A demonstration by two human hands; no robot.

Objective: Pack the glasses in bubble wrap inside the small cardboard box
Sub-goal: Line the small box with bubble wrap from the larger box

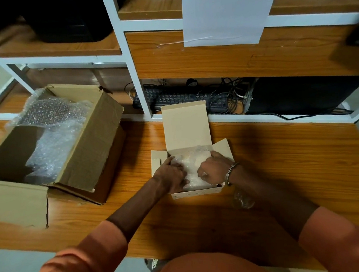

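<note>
A large cardboard box (84, 139) is holding loose bubble wrap (51, 133). Right of it, the small cardboard box (186, 126) is holding the bubble-wrapped bundle (195, 169); the left hand (173, 175) and right hand (214, 169), fingers curled, are gripping it from both sides.

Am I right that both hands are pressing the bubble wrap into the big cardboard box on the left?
Not quite. In the head view, the left hand and right hand press the bubble wrap bundle into the small cardboard box in the middle. The large box on the left is untouched.
</note>
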